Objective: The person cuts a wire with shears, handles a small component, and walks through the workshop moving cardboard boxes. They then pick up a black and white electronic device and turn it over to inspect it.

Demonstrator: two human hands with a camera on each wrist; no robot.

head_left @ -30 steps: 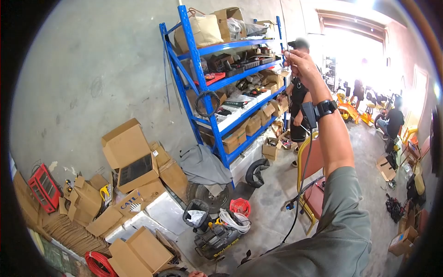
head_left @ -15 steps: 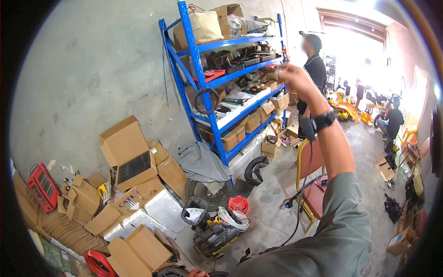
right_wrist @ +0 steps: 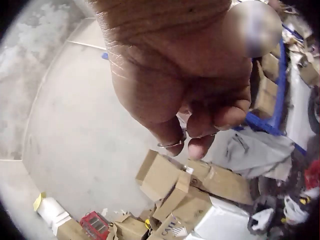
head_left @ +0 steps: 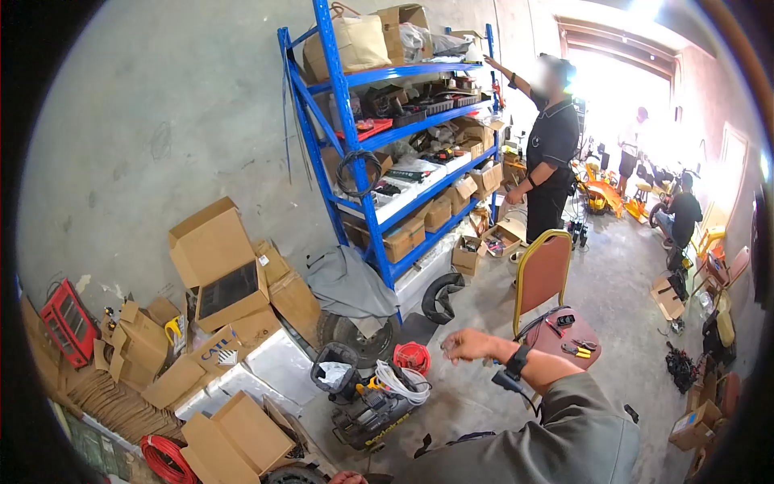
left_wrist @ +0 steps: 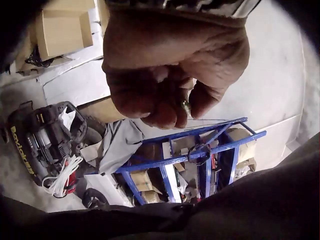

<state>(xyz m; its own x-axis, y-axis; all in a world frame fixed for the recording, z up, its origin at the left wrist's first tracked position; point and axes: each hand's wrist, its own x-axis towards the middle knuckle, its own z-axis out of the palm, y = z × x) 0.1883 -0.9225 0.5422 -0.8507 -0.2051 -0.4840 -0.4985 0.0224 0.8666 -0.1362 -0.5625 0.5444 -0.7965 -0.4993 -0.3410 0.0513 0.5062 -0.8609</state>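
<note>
My right hand (head_left: pixel 472 347) is in front of me at the lower middle of the head view, a black strap and camera on its wrist. In the right wrist view its thumb and fingers pinch a thin, shiny, bent wire (right_wrist: pixel 172 145). Only a bit of my left hand (head_left: pixel 348 477) shows at the bottom edge of the head view. In the left wrist view that hand's fingers are curled, and a small shiny piece (left_wrist: pixel 186 106) sits between thumb and fingers; I cannot tell what kind of thing it is.
A red-seated chair (head_left: pixel 556 343) bears yellow-handled pliers (head_left: pixel 576 350). An air compressor (head_left: pixel 375 415) stands on the floor beside cardboard boxes (head_left: pixel 238 440). Behind are a loaded blue shelf (head_left: pixel 375 206) and a standing person (head_left: pixel 550 153); more people are farther back.
My right hand has come down from high by the shelf to low in front of me. The standing person has turned and now stretches an arm to the shelf. My left hand stays low.
</note>
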